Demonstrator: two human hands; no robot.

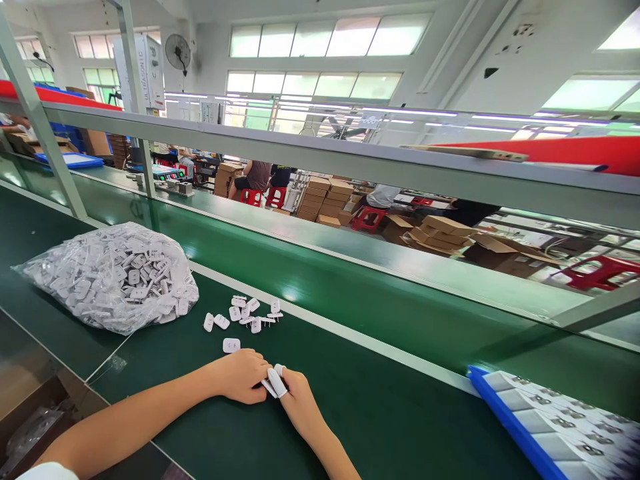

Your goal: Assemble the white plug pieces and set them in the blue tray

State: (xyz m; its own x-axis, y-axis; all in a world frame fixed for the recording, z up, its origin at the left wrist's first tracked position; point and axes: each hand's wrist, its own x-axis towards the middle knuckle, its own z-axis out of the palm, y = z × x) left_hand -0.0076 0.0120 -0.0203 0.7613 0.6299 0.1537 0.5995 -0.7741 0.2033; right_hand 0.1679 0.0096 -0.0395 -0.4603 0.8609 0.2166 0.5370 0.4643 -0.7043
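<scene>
White plug piece (273,385), pinched between left hand (240,377) and right hand (296,401) in clenched grips, looks slick enough to pop out onto the desk (400,413).

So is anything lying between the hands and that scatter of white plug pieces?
Only one stray piece lies between the scatter and the left hand and right hand, which pinch a white part; otherwise bare green mat.
</scene>
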